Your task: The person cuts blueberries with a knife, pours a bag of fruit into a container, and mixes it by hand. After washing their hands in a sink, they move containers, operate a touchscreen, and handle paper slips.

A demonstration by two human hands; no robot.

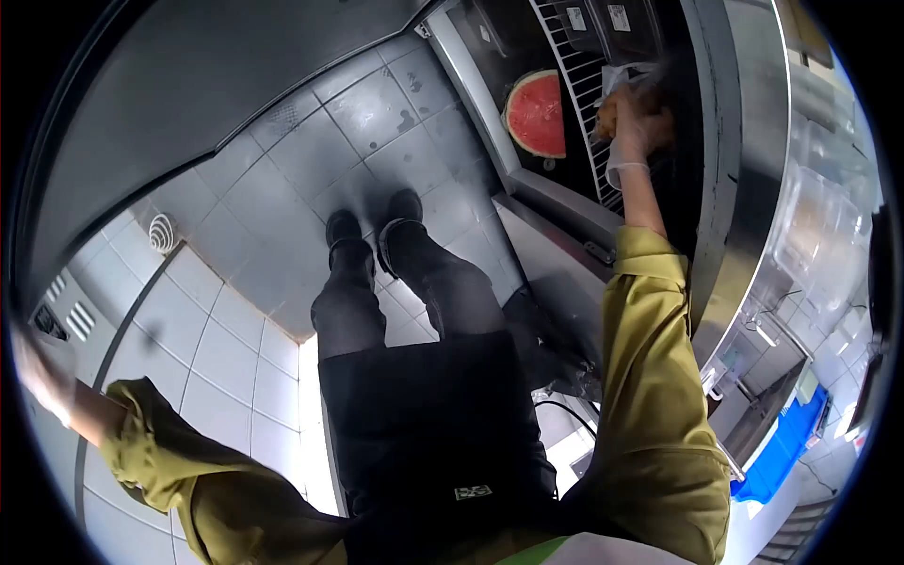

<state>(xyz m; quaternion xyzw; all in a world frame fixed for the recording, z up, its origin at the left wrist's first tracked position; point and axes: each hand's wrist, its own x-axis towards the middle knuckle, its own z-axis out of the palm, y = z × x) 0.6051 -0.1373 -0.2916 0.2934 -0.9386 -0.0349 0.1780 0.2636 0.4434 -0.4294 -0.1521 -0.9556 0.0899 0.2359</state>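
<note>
The right hand (638,135), in a thin clear glove, is reached into the open refrigerator, at a brownish item (607,117) by the wire shelf (568,71). Motion blurs the view there, so whether the item is gripped or merely touched cannot be told. White wrapping (616,77) is seen just beside the item; it is best kept free of the fingers, and of the wires too. A light hold with spread fingers is advised, as a soft surface could be marked by pinching. The wrist is best kept straight and the sleeve (650,259) clear of the refrigerator's edge. Room is best left for the cut watermelon (535,115) on the left and the dark containers (633,28) at the far side, so that neither is knocked. The left hand (47,377) is held at the far left, near the door (217,61); its grasp cannot be made out.
</note>
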